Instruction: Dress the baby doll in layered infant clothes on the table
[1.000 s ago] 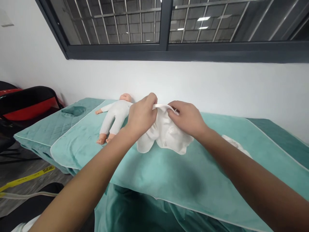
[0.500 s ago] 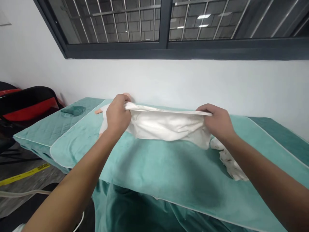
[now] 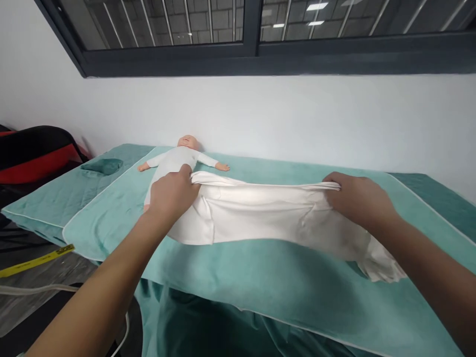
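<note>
- The person's left hand (image 3: 174,193) is clamped on one end of the rolled upper edge of a white garment (image 3: 260,210); the right hand (image 3: 359,198) grips the other end the same way.
- The garment hangs stretched between them, above the middle of the bed (image 3: 260,277), its upper edge nearly level and its lower edge drooping loosely.
- From under the garment, a broad stretch of green cover runs to the bed's near edge, which slants down towards the right.
- Behind the garment, a narrower strip of the cover reaches back to the white wall (image 3: 278,114), with a dark window frame (image 3: 256,63) above.
- A doll (image 3: 173,161) in white lies on its back just beyond the left hand, which hides part of its legs; one arm points towards the garment.
- Crumpled white cloth (image 3: 381,263) sits by the right forearm; whether the garment touches it, I can't tell.
- Further left come a hole (image 3: 102,166) in the bed and a black-and-red chair (image 3: 40,153).
</note>
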Demonstrator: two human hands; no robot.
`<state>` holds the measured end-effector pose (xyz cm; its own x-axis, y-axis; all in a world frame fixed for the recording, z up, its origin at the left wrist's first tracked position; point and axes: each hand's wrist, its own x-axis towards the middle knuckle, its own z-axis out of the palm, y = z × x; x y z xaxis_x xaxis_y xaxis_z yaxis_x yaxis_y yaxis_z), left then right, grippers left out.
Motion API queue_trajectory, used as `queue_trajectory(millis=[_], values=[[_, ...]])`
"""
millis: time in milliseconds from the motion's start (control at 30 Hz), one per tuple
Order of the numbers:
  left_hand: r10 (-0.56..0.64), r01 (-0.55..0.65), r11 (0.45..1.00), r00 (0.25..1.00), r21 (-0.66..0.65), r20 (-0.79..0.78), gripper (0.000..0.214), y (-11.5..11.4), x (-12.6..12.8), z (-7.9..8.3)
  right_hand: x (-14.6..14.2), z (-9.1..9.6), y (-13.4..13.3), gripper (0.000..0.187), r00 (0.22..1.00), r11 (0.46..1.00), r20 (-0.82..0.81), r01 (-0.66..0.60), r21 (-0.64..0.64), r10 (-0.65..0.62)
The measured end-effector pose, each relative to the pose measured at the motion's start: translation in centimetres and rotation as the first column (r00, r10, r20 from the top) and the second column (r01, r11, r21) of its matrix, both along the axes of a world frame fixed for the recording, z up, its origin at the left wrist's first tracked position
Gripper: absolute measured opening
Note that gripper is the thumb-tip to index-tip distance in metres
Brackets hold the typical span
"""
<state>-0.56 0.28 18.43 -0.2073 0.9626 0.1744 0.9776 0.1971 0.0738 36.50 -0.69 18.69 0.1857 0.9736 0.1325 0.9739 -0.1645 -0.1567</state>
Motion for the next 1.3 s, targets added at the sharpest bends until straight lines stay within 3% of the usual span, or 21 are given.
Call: queue_trajectory(millis=[133, 200, 267, 333, 400, 467, 533, 667, 900, 1100, 1300], values=[[-0.032, 0.036, 0.998, 0.996, -0.045, 0.078, 0.034, 4.8, 0.9, -2.8, -0.5, -2.1, 4.3, 0.033, 0.995, 0.979, 0.055, -0.067, -0.195, 0.079], [-0.007, 0.005, 1.0, 0.995, 0.017, 0.103, 0.036, 7.2, 2.1, -5.0, -1.7, -4.0, 6.2, 0.038, 0.992, 0.989, 0.109, -0.042, -0.145, 0.058], [-0.013, 0.004, 0.99, 0.998, 0.142, 0.066, 0.039, 8.7, 3.7, -7.5, -3.8, -6.6, 7.4, 0.043, 0.984, 0.998, 0.17, -0.061, 0.014, 0.058], [-0.139, 0.139, 0.959, 0.99, 0.247, -0.017, 0.042, 9.5, 5.7, -10.2, -6.3, -9.5, 8.0, 0.041, 0.966, 0.969, 0.171, -0.215, 0.124, 0.192], [-0.37, 0.372, 0.909, 0.928, 0.188, -0.048, 0.036, 9.8, 7.4, -12.7, -8.5, -12.1, 8.6, 0.036, 0.931, 0.927, 0.065, -0.365, 0.084, 0.36], [-0.472, 0.469, 0.879, 0.881, 0.089, 0.015, 0.03, 10.3, 8.6, -14.6, -9.7, -14.0, 9.7, 0.032, 0.948, 0.949, -0.048, -0.313, 0.029, 0.314], [-0.439, 0.436, 0.898, 0.894, 0.055, 0.088, 0.029, 10.9, 9.1, -15.9, -9.9, -15.3, 11.1, 0.034, 0.973, 0.978, -0.107, -0.208, 0.002, 0.207], [-0.36, 0.346, 0.927, 0.929, 0.142, 0.087, 0.046, 11.8, 9.2, -16.6, -9.2, -16.5, 12.6, 0.039, 0.973, 0.979, -0.118, -0.19, 0.077, 0.198], [-0.305, 0.301, 0.935, 0.952, 0.19, -0.006, 0.06, 11.0, 9.4, -15.6, -9.2, -17.1, 12.2, 0.069, 0.962, 0.934, -0.062, -0.243, 0.264, 0.267], [-0.326, 0.326, 0.936, 0.945, 0.135, -0.025, 0.061, 11.5, 9.4, -16.1, -9.2, -17.7, 12.9, 0.073, 0.964, 0.953, -0.025, -0.256, 0.165, 0.263], [-0.256, 0.258, 0.964, 0.966, -0.069, 0.037, 0.061, 14.1, 9.6, -16.2, -8.9, -17.6, 13.9, 0.072, 0.961, 0.96, -0.004, -0.277, -0.039, 0.277]])
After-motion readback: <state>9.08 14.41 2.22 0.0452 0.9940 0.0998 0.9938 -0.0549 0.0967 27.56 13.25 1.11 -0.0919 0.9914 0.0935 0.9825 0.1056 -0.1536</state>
